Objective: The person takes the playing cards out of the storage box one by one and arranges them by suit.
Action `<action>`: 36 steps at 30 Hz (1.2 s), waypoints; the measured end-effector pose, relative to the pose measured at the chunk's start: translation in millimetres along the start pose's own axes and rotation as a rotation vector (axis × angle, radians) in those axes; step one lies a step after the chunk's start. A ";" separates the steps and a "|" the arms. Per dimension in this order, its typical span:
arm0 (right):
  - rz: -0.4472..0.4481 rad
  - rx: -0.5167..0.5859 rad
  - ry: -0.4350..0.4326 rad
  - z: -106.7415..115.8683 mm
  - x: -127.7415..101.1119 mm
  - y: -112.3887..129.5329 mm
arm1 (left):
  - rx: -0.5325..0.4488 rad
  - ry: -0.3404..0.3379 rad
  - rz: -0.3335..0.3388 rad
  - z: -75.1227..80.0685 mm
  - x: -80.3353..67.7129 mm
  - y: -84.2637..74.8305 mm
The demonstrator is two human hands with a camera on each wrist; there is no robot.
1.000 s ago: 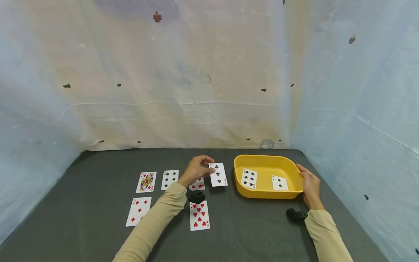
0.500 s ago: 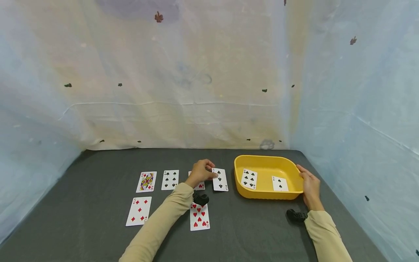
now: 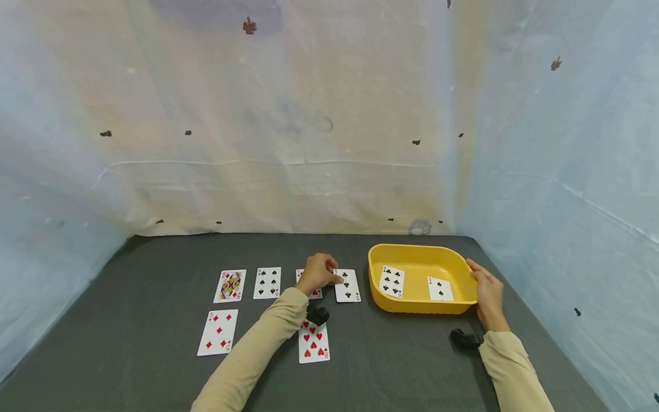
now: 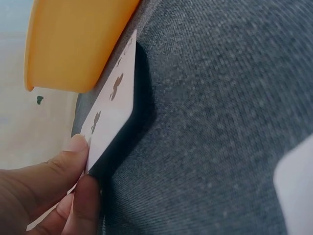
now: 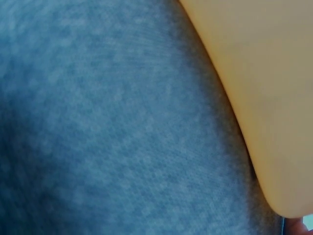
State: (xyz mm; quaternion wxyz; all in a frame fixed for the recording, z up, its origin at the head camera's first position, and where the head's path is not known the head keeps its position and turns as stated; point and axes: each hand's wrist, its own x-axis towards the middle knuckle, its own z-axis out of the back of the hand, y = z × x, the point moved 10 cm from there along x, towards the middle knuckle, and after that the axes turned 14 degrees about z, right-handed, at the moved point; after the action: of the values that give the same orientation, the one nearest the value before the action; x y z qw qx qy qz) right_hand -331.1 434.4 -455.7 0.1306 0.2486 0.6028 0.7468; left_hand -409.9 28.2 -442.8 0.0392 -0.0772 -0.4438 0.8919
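My left hand (image 3: 318, 273) pinches the near left edge of a club playing card (image 3: 348, 286), apparently a three, between thumb and fingers. In the left wrist view the club card (image 4: 110, 107) is tilted, its held side raised above the dark cloth with a shadow beneath. A heart card (image 3: 315, 293) lies partly hidden behind that hand. At the right, my right hand (image 3: 489, 294) holds the right end of a yellow tray (image 3: 422, 307). Inside the tray are a six of clubs (image 3: 392, 281) and a spade card (image 3: 440, 288). The right wrist view shows mostly the tray's side (image 5: 264, 98).
A queen of diamonds (image 3: 230, 285) and a six of spades (image 3: 267, 283) lie left in the back row. Nearer are a five of diamonds (image 3: 218, 332) and an eight of hearts (image 3: 314, 346), partly under the left wrist. A pale cloth wall (image 3: 309, 194) rises behind the table.
My left hand has moved slightly right and nearer, lowering the club card toward the table beside the heart card. The right hand and tray have stayed put.
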 end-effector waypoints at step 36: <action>0.010 -0.046 0.021 -0.9 -2.7 5.4 | -0.105 0.018 0.028 14.8 1.9 -8.5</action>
State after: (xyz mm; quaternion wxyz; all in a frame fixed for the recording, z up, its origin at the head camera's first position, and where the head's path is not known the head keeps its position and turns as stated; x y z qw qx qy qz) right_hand -328.6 431.1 -451.1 0.1264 0.2408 0.5857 0.7636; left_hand -414.4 22.0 -427.4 0.0265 -0.0935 -0.4886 0.8671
